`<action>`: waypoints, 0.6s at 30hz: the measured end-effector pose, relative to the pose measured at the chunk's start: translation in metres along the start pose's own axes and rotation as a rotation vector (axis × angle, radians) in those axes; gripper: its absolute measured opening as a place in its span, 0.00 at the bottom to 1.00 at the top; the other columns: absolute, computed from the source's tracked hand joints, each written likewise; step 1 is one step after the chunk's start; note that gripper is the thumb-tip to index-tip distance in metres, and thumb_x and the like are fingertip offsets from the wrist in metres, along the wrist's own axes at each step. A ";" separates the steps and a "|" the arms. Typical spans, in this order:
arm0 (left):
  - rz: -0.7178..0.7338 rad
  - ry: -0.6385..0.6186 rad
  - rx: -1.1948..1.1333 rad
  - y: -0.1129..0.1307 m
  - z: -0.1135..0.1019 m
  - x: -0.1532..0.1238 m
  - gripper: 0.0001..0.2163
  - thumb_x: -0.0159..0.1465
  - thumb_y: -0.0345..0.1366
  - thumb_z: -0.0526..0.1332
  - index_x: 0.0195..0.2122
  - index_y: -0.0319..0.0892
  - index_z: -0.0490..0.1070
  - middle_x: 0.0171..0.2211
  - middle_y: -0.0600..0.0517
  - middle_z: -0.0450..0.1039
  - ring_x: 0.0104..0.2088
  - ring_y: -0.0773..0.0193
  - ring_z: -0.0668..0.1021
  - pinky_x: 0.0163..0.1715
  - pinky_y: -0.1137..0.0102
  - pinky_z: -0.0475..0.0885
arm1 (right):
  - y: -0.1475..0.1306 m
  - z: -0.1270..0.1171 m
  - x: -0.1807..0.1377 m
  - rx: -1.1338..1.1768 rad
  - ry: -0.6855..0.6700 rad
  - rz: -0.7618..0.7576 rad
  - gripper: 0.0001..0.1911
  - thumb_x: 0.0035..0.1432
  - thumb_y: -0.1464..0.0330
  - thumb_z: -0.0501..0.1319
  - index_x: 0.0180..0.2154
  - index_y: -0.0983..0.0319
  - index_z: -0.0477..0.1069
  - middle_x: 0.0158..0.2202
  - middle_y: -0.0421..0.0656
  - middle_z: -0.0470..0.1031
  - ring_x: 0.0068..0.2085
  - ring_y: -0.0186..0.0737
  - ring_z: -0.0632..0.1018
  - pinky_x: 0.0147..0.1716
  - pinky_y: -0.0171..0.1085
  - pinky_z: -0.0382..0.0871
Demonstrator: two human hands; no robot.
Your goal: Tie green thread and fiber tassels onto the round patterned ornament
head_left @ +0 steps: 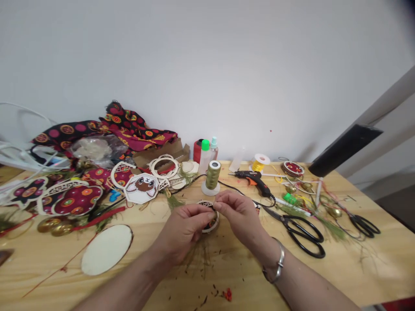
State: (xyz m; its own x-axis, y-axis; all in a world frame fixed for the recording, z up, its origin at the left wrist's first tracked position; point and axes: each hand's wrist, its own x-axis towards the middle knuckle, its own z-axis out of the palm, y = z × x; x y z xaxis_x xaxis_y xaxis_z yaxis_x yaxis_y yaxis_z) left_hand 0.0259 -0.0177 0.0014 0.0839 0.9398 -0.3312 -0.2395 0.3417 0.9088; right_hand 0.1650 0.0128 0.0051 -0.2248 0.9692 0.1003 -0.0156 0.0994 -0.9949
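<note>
Left hand's (184, 226) grip pinching round ornament (212, 226) between thumb and forefinger; right hand's (238, 214) grip pressing fingertips together at its rim, cannot tell on what. Ornament sitting between hands over bench (241, 268), before olive thread spool (212, 177). Plastic bag (92, 149) holding whitish contents; green-capped bottle (205, 159) standing behind spool, contents unclear.

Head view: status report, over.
Left hand gripping ornament. Right hand pinched at its upper edge. Ornament partly hidden by hands. Spool just beyond.
</note>
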 end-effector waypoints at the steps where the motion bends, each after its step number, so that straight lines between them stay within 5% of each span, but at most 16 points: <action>1: 0.010 0.006 0.008 0.000 0.000 0.000 0.06 0.48 0.36 0.67 0.23 0.37 0.77 0.16 0.55 0.68 0.15 0.77 0.58 0.13 0.78 0.46 | 0.001 0.000 0.000 0.005 0.004 0.017 0.06 0.46 0.70 0.63 0.21 0.64 0.70 0.23 0.38 0.68 0.26 0.31 0.68 0.26 0.31 0.63; 5: 0.032 0.030 -0.004 -0.002 -0.002 0.002 0.07 0.48 0.36 0.67 0.24 0.36 0.77 0.15 0.55 0.67 0.14 0.77 0.56 0.14 0.77 0.46 | 0.004 0.003 0.001 0.101 -0.043 0.100 0.08 0.48 0.66 0.63 0.24 0.65 0.70 0.24 0.38 0.69 0.26 0.30 0.68 0.28 0.31 0.64; 11: 0.071 0.064 -0.037 -0.002 -0.006 0.005 0.08 0.51 0.36 0.65 0.29 0.36 0.78 0.20 0.51 0.73 0.15 0.76 0.59 0.14 0.77 0.48 | 0.002 0.004 0.000 0.417 -0.135 0.224 0.19 0.52 0.55 0.60 0.37 0.64 0.71 0.38 0.46 0.71 0.38 0.38 0.74 0.39 0.41 0.70; 18: 0.055 0.110 -0.073 0.002 -0.007 0.008 0.09 0.48 0.36 0.67 0.29 0.36 0.78 0.20 0.52 0.73 0.14 0.77 0.59 0.12 0.78 0.47 | 0.005 0.004 0.002 0.351 -0.159 0.300 0.26 0.51 0.50 0.58 0.37 0.68 0.72 0.30 0.47 0.74 0.32 0.37 0.76 0.36 0.41 0.70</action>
State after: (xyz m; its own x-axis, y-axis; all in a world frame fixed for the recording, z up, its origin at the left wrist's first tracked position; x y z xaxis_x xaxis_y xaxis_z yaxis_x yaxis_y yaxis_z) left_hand 0.0195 -0.0099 -0.0009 -0.0367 0.9497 -0.3109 -0.3107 0.2849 0.9068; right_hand 0.1606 0.0146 0.0006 -0.4152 0.8945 -0.1659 -0.2489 -0.2871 -0.9250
